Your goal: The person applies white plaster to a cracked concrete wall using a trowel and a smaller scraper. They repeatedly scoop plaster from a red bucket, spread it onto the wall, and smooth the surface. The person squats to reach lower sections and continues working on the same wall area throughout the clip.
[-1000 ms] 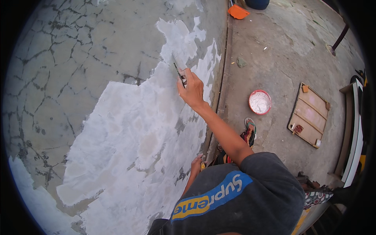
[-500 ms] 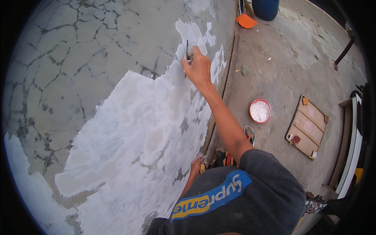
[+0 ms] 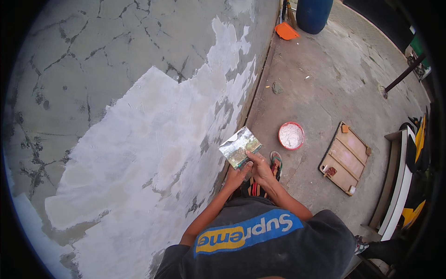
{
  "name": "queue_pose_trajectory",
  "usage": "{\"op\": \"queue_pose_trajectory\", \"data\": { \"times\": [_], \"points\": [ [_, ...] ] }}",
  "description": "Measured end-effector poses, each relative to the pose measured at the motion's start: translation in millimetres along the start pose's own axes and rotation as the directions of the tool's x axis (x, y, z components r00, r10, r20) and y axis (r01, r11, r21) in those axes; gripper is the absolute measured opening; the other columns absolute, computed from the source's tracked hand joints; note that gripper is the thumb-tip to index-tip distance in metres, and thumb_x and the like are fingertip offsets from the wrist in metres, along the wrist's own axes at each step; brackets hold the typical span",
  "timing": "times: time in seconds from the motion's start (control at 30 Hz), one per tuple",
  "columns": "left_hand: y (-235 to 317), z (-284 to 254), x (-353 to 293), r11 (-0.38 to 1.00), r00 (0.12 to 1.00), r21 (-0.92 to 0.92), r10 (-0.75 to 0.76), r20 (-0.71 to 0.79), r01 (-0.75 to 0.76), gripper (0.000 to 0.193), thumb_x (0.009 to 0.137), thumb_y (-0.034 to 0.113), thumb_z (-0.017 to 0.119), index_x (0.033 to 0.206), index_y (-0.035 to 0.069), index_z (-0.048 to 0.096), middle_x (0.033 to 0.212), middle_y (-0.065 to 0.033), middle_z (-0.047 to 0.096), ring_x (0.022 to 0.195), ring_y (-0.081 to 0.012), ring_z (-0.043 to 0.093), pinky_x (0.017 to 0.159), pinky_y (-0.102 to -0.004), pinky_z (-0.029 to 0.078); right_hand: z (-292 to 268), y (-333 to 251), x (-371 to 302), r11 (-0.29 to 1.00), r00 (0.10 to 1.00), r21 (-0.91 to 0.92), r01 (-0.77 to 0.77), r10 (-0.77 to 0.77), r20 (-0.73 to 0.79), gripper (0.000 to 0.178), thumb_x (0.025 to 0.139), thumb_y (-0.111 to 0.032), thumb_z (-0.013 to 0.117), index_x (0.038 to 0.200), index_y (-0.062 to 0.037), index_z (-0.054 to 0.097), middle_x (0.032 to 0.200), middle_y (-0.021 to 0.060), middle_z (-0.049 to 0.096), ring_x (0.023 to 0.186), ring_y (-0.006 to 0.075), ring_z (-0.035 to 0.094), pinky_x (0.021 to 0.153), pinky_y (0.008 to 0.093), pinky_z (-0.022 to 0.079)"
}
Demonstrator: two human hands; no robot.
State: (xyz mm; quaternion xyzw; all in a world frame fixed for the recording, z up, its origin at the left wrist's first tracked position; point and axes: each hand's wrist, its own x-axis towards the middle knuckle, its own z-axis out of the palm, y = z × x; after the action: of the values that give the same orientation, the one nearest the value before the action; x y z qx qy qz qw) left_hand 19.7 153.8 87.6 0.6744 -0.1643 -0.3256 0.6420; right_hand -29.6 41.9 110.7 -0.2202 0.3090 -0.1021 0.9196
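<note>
Both my hands are together in front of my body, beside the wall. A broad, shiny metal putty scraper (image 3: 238, 145) is held between them, its face reflecting light, with a white smear along its upper edge. My right hand (image 3: 261, 168) is closed on its lower right part, the thumb lying across the face. At its lower edge my left hand (image 3: 238, 176) is closed too, thumb pointing up. Whatever the fingers grip underneath is hidden. White putty covers much of the cracked grey wall (image 3: 139, 42). A red-rimmed tub (image 3: 291, 136) of white putty stands to the right.
A framed wooden panel (image 3: 346, 159) lies on the concrete floor. At the far end are a blue barrel (image 3: 314, 15) and an orange dustpan (image 3: 286, 31). A dark post (image 3: 404, 76) and a white-edged piece of furniture (image 3: 395, 186) stand at right. My sandalled foot (image 3: 276, 162) is near the tub.
My right hand has come down from the upper wall to my left hand. The scraper, earlier seen edge-on at the wall, now shows its broad face. My left hand has risen slightly.
</note>
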Motion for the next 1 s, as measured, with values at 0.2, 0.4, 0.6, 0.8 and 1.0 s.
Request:
{"op": "queue_pose_trajectory", "data": {
  "times": [0.2,0.4,0.6,0.8,1.0],
  "points": [
    [-2.9,18.3,0.9,0.916,0.97,-0.335,-0.242,-0.022,0.22,0.067,0.101,0.049,0.034,0.144,-0.002,0.028,0.145,-0.0117,0.035,0.132,-0.0182,0.033,0.111,-0.0312,0.024,-21.2,6.6,-23.7,0.598,0.907,-0.747,0.292,-0.42,0.018,0.034,0.081,-0.027,0.075,0.103,-0.0037,0.066,0.088,0.0067,0.065,0.088,0.0181,0.056,0.078,0.0307,0.044],
    [32.6,16.0,6.3,0.897,0.974,-0.386,-0.225,0.025,0.217,0.073,0.101,0.053,0.029,0.148,-0.001,0.019,0.15,-0.0122,0.029,0.138,-0.0195,0.025,0.115,-0.0338,0.015,-24.0,-31.9,-35.6,-0.218,0.664,-0.867,0.448,-0.568,0.486,0.053,0.072,-0.023,0.077,0.115,-0.001,0.053,0.112,0.016,0.053,0.09,0.0285,0.055,0.084,0.0371,0.044],
    [37.3,6.2,-1.3,0.804,0.991,-0.583,-0.13,0.018,0.116,0.057,0.101,0.041,0.043,0.143,0.004,0.032,0.142,-0.0083,0.04,0.132,-0.0174,0.036,0.113,-0.0356,0.023,-42.5,-9.0,-4.7,0.405,0.806,-0.711,0.575,-0.43,0.406,0.045,0.087,-0.006,0.061,0.127,0.0002,0.043,0.116,0.0128,0.055,0.104,0.0174,0.053,0.092,0.031,0.041],
    [57.3,-8.2,-14.5,0.822,0.989,-0.56,-0.147,-0.032,0.104,0.048,0.102,0.032,0.043,0.138,0.002,0.036,0.135,-0.0104,0.049,0.124,-0.0222,0.049,0.107,-0.0412,0.038,-39.2,-53.7,-17.2,0.243,0.899,-0.925,0.293,-0.398,0.18,0.034,0.093,-0.02,0.057,0.12,0.0007,0.056,0.082,0.0147,0.064,0.075,0.0174,0.061,0.071,0.0306,0.047],
    [67.6,-35.4,-15.7,0.899,0.988,-0.413,-0.11,0.107,0.145,0.05,0.101,0.029,0.044,0.139,-0.002,0.034,0.134,-0.0162,0.05,0.121,-0.0295,0.053,0.102,-0.0495,0.045,-46.5,-151.7,-29.7,0.053,0.846,-0.88,0.472,-0.307,0.435,0.025,0.087,-0.02,0.068,0.106,-0.0035,0.071,0.069,0.0077,0.062,0.061,0.0115,0.057,0.056,0.0281,0.043]
  ]
}}
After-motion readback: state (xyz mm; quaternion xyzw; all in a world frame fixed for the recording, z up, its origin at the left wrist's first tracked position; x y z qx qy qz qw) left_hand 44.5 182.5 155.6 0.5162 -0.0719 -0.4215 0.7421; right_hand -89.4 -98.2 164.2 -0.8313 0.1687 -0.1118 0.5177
